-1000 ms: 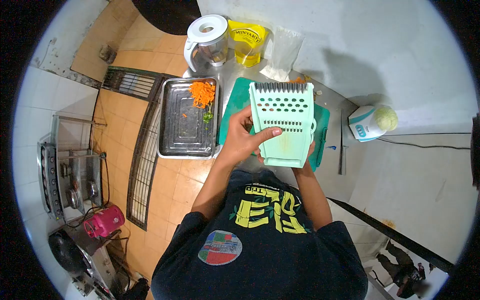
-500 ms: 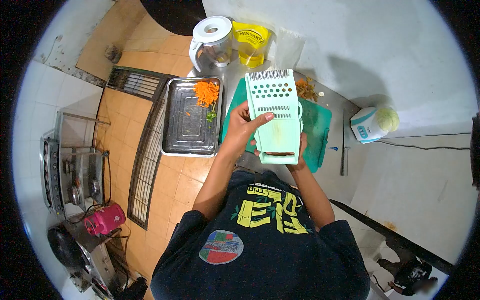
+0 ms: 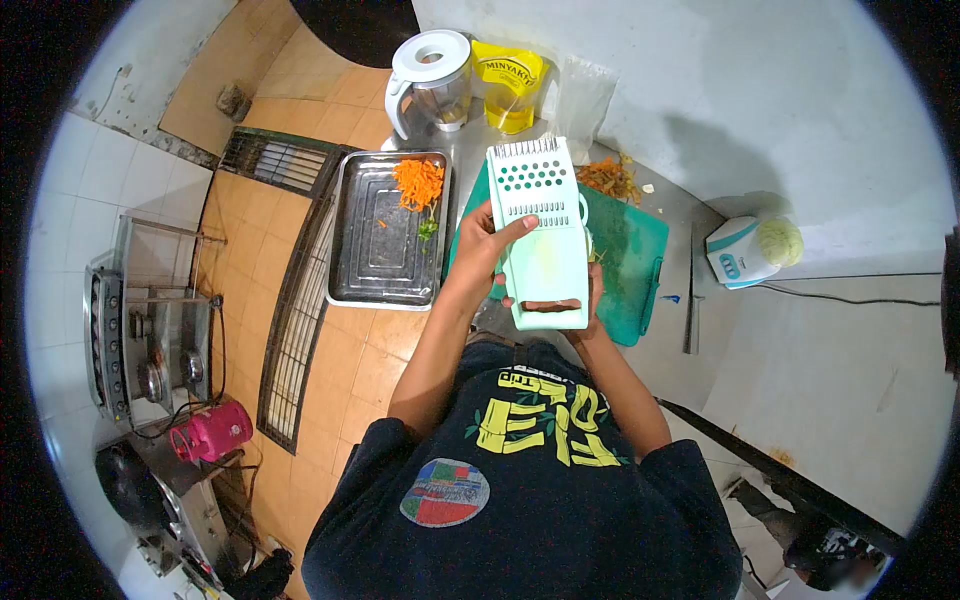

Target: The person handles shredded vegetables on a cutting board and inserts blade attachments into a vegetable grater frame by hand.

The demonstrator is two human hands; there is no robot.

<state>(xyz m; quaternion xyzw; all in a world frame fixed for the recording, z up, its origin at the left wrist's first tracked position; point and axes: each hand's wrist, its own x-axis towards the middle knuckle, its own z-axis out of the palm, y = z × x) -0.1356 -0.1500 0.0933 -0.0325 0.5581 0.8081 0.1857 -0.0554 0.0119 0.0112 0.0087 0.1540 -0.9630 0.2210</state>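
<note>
A pale green grater point(image 3: 545, 262) with rows of holes and slots is held up in front of me over the green cutting board point(image 3: 635, 260). My left hand point(image 3: 482, 250) grips its left side, the thumb lying across the face near the slots. Around the lower right edge is my right hand point(image 3: 594, 292), its fingers mostly hidden behind the grater. A little pale green matter shows at the grater's right edge, too small to name. To the left, a metal tray point(image 3: 345, 230) holds shredded carrot point(image 3: 418, 184) and some green leaves point(image 3: 428, 229).
Behind the board stand a blender jug point(image 3: 440, 92) and a yellow pouch point(image 3: 508, 88). Vegetable peelings point(image 3: 608, 178) lie at the board's far edge. On the right are a knife point(image 3: 692, 310) and a white kitchen scale point(image 3: 735, 250) bearing a pale round vegetable point(image 3: 778, 242).
The grater has shifted slightly left and turned a little in both hands. More of the peelings and the board's right side now show.
</note>
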